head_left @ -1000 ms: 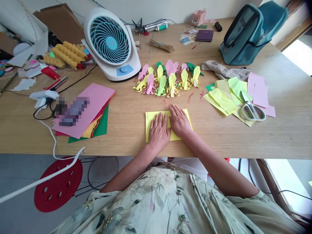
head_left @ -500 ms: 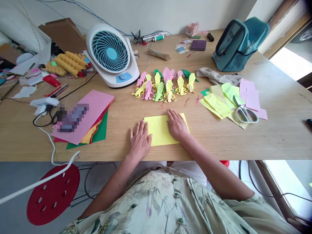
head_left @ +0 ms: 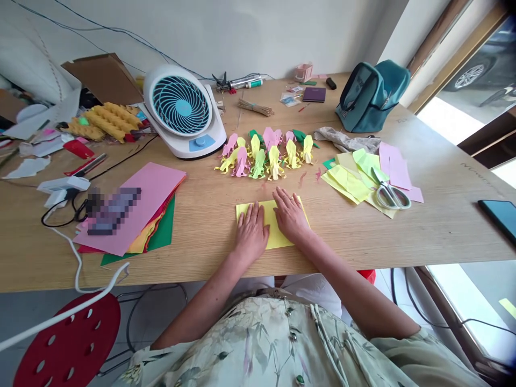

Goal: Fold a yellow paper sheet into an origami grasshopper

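Observation:
A yellow sheet of paper (head_left: 272,226) lies flat on the wooden table (head_left: 209,226) in front of me. My left hand (head_left: 252,228) rests flat on its left part, fingers stretched forward. On its right part lies my right hand (head_left: 291,216), palm down with the fingers extended. Beyond the sheet stand several folded paper figures (head_left: 274,162) in pink, yellow and green. To the right are yellow and green paper pieces (head_left: 347,181), pink paper pieces (head_left: 395,165) and scissors (head_left: 390,194) with white handles.
A white fan (head_left: 183,107) stands at the back left. Stacked coloured paper (head_left: 149,188) with a blurred object on top lies at left, beside a power strip (head_left: 64,183). A teal bag (head_left: 368,99) stands back right; a phone (head_left: 500,217) lies at the right edge.
My left hand has slid right, from the sheet's left edge onto the paper. My right hand stays on the right part. The view has shifted, bringing the phone further into sight.

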The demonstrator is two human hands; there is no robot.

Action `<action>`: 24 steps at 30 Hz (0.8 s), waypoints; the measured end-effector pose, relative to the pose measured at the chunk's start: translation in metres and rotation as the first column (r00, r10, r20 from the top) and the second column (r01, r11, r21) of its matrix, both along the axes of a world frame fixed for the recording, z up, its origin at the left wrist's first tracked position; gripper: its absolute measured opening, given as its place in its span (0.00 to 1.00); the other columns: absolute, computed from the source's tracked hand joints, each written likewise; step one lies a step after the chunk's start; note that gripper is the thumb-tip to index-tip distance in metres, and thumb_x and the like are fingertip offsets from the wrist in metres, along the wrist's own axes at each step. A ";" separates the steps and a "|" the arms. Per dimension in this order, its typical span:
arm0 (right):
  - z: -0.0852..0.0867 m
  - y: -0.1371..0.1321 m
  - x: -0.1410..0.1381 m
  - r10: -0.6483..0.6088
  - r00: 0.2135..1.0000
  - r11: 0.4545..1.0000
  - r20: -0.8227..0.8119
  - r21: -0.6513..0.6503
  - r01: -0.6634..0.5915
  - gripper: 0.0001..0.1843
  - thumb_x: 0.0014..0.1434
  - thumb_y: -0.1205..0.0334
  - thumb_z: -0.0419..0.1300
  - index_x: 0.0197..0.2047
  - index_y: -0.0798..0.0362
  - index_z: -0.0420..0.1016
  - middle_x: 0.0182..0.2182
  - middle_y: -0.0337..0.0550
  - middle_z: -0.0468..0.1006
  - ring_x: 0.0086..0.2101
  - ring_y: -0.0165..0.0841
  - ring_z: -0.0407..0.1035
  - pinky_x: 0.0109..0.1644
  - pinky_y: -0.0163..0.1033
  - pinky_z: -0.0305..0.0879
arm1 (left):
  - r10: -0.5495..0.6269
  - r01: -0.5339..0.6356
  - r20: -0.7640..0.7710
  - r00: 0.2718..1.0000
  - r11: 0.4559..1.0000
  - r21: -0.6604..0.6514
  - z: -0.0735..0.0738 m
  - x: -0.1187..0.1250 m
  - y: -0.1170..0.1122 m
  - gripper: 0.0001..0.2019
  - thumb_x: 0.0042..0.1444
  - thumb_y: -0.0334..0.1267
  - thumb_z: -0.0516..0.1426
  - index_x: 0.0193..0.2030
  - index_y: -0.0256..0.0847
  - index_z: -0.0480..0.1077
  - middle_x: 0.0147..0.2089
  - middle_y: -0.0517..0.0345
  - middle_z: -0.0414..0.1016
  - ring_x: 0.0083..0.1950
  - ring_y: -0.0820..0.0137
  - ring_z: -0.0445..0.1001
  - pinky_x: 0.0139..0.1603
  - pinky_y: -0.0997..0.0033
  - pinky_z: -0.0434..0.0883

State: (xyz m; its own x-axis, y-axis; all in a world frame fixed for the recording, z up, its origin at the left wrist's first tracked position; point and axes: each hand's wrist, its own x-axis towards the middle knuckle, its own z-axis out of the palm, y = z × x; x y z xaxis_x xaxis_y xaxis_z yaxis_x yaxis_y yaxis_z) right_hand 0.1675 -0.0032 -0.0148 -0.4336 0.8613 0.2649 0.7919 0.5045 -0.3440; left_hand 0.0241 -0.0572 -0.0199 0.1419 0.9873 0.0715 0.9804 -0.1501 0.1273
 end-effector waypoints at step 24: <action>-0.016 -0.010 0.044 -0.156 0.971 0.983 0.181 -0.065 0.170 0.34 0.71 0.49 0.45 0.73 0.59 0.55 0.72 0.53 0.53 0.70 0.47 0.49 0.72 0.59 0.43 | 0.086 -0.085 -0.041 0.995 0.996 0.031 0.003 -0.025 -0.007 0.29 0.69 0.46 0.43 0.74 0.36 0.52 0.77 0.42 0.47 0.77 0.52 0.49 0.73 0.46 0.53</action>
